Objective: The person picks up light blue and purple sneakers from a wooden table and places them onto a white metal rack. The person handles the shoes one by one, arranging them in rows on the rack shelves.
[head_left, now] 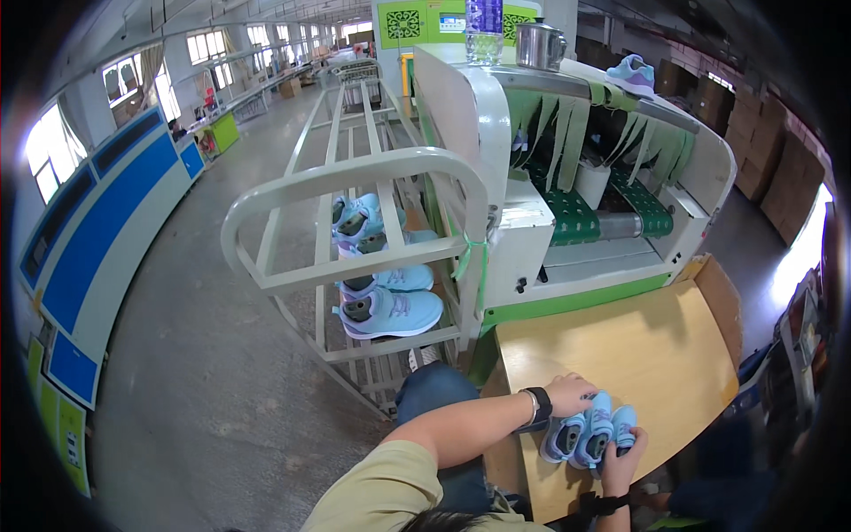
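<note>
Left hand [569,395] clamped over heel end of light-blue child sneakers [592,436], right hand [623,457] closed under toes; pair pinned between, long axis toward body, on wooden table [638,346]. Left of table: rack [355,186] with more blue sneakers [390,310]. Beyond table: green conveyor [572,213]. Right of table: brown cartons [784,168].

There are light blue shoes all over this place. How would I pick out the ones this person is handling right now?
Find the pale wooden table in front of the green conveyor machine. At its near edge, small light blue shoes sit bunched between the left hand and right hand. Unlike the shoes on the metal rack, these lie on wood and are being touched.
</note>
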Demonstrator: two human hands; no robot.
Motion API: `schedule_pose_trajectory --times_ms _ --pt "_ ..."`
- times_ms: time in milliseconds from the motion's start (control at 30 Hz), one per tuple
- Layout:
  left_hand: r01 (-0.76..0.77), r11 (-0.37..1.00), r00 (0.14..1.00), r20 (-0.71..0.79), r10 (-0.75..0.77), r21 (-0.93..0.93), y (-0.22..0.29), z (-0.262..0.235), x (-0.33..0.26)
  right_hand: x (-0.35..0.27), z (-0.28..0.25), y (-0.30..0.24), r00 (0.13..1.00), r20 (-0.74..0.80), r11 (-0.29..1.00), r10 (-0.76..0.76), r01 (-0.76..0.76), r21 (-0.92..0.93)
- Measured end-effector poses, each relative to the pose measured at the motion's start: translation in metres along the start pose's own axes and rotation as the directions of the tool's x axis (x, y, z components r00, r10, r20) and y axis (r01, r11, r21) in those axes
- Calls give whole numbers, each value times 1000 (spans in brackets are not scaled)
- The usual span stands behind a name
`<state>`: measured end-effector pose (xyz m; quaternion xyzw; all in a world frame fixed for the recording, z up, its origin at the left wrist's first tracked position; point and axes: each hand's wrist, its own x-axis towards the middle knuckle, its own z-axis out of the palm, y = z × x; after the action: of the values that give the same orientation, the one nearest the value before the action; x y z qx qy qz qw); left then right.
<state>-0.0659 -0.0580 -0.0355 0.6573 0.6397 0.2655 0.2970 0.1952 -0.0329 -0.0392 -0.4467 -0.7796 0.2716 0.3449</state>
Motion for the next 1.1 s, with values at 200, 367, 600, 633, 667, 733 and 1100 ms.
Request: schedule_pose_trajectory --times_ms 200,367,600,633,667,733,1100 --pt "-47 999 998 -40 46 -18 -10 4 0 -1 2 0 1000 -24 998 0 1 58" --pt "-56 998 997 -46 55 -26 -10 5 1 -1 2 3 999 -40 998 -6 8 64" --pt "-12 1000 1000 -28 11 -24 -7 4 0 -1 1 2 999 -32 997 7 -4 80" --pt "-26 999 999 -41 25 -24 -7 5 -1 -1 1 3 999 -33 997 7 -4 80" --pt "-39 999 998 -54 38 -23 -7 5 -1 -1 1 5 999 -38 996 6 -3 84" --pt "-48 999 997 -63 46 -24 -8 6 -1 -2 2 7 999 -44 996 7 -2 93" --pt "-52 998 995 -90 49 -29 -10 6 -3 -1 3 0 998 -32 990 48 -43 137"
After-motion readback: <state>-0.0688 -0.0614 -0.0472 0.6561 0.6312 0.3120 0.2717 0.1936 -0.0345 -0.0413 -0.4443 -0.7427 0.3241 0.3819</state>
